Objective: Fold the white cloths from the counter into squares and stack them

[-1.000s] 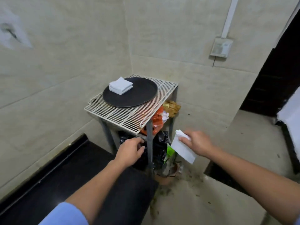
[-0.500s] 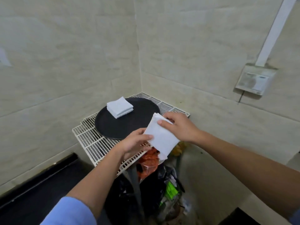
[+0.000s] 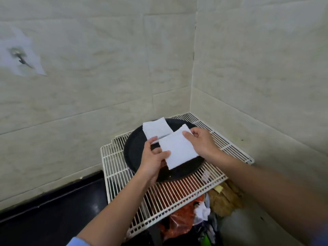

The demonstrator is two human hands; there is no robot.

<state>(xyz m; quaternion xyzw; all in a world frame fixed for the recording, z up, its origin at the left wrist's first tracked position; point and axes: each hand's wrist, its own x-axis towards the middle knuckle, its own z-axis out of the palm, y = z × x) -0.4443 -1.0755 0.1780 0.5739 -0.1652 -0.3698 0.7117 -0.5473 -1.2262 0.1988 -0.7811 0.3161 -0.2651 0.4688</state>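
Both hands on it — left hand (image 3: 154, 158) and right hand (image 3: 201, 142) pinch the folded white cloth (image 3: 178, 150) by opposite edges. It hangs above the black tray (image 3: 132, 153) — stack of folded cloths (image 3: 156, 128) just behind.

left hand (image 3: 153, 157) and right hand (image 3: 202, 142) bare, both forearms uncovered up from the wrists. light blue fabric sleeve (image 3: 78, 242) on the left arm, rounded hem edge at 7 o'clock of frame. right arm: blurred bluish patch (image 3: 322, 240) at 4 o'clock corner, can't tell if sleeve.
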